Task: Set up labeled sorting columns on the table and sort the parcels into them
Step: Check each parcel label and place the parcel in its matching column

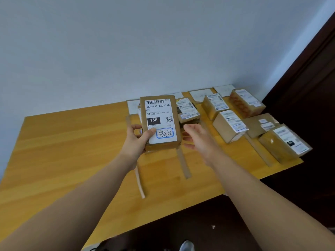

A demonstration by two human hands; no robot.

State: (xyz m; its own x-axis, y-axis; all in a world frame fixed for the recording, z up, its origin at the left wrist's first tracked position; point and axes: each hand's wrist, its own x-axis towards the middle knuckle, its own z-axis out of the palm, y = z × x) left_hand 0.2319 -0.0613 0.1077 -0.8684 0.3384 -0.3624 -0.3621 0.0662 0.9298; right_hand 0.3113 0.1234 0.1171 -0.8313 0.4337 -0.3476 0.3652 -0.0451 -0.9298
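Left hand [135,140] grips the held parcel [160,122] at its lower left corner, with the thumb across the white label and the fingers wrapped behind. The parcel is raised above the desk [72,151] near the middle of the scene, label side toward the camera. The print reads 15H-159-A03-210, with a black 15H block and a blue-outlined box of handwriting.

Right hand [197,140] has loose, uncurled fingers and holds nothing. It sits just right of the parcel's lower edge; contact cannot be told.

Brown strips [184,163] run near to far on the desk, marking lanes. White cards [201,94] lie along the far edge by the wall [108,51].

A small stack of parcels [187,110] sits just behind and to the right of the held one. Farther right are five more boxes: two far [214,105] [246,103], two in the middle [229,125] [261,125], and one nearest the right edge [284,143].
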